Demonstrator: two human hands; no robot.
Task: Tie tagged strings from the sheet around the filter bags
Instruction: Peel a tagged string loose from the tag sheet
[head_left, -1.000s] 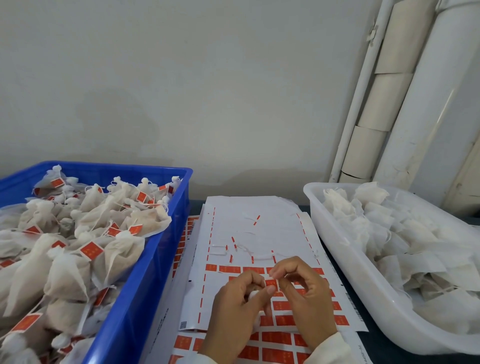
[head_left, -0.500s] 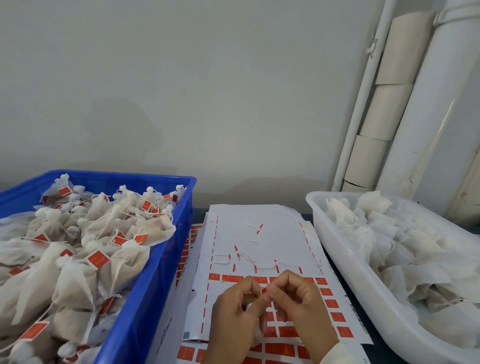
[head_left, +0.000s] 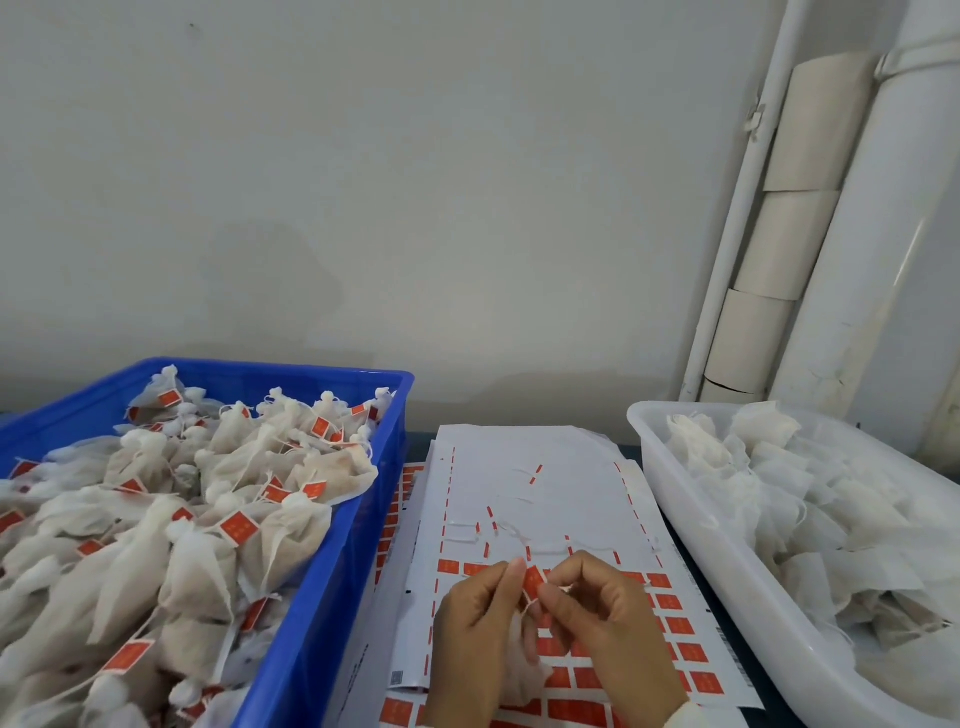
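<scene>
Left hand (head_left: 470, 629) grips a filter bag (head_left: 522, 670) steady while right hand (head_left: 597, 618) fingers pinch its tagged string (head_left: 533, 579), knotting.

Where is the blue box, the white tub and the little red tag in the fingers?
blue box (head_left: 332, 587), head view, right wall.
white tub (head_left: 727, 566), head view, left wall.
red tag (head_left: 533, 578), head view, its middle.

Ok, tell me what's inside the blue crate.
The blue crate holds a heap of filled white filter bags, necks tied, with orange tags on strings. The heap covers the crate floor, so anything beneath cannot be seen.
</scene>
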